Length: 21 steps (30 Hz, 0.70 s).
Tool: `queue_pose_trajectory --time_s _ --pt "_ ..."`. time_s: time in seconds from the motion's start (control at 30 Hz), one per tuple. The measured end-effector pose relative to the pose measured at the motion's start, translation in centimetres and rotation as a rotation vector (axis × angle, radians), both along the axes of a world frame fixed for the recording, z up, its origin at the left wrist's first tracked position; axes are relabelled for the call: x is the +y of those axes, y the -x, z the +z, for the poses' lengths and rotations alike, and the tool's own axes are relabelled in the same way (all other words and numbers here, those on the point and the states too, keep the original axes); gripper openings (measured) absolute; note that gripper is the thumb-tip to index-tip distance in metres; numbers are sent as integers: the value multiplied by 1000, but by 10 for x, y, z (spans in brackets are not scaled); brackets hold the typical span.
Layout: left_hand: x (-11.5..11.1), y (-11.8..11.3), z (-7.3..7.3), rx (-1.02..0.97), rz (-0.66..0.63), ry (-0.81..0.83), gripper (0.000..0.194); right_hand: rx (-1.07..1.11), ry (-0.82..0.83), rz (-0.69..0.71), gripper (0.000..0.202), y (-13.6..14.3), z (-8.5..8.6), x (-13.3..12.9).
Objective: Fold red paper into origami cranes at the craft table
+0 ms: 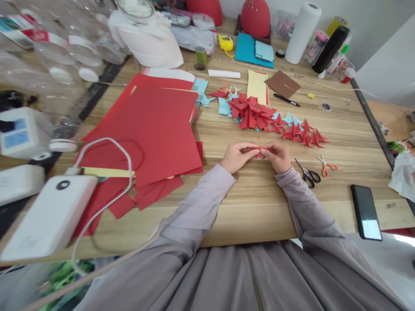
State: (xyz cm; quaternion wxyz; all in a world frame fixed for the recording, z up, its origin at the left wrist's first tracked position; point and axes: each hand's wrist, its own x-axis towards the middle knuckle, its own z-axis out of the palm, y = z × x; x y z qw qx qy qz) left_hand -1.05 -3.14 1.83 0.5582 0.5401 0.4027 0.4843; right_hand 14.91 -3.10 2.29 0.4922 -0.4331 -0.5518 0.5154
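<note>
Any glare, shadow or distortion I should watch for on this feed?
Head view, left: power bank and clear bottles look stretched; head view, right: bright patch, likely glare, on the phone; head view, left of centre: cable shadow on the red sheets; head view, centre: red paper between left hand and right hand too small to show folds.

Wearing a loose, plain grey jacket (220,280), creased in soft folds across the front, with a slightly curved zip (254,276) down the middle. Also showing long sleeves (202,211), paler lilac-grey, wrinkled all along, leaving the hands (235,158) bare, plus a bunched right cuff (286,177).
</note>
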Motion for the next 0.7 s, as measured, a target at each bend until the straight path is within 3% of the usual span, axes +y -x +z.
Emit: queue_pose_trajectory --time_s 0.13,0.23,0.5,0.7 --pt "-1 -4 -3 -60 -40 99 43 50 18 -26 34 1 0 1" --pt "-2 -5 -3 -49 -85 104 38 65 27 -22 34 2 0 0" --pt "-3 -3 3 55 -34 29 27 63 63 27 36 2 0 0" --pt "-2 -2 1 92 -67 15 22 6 37 50 37 3 -1 0"
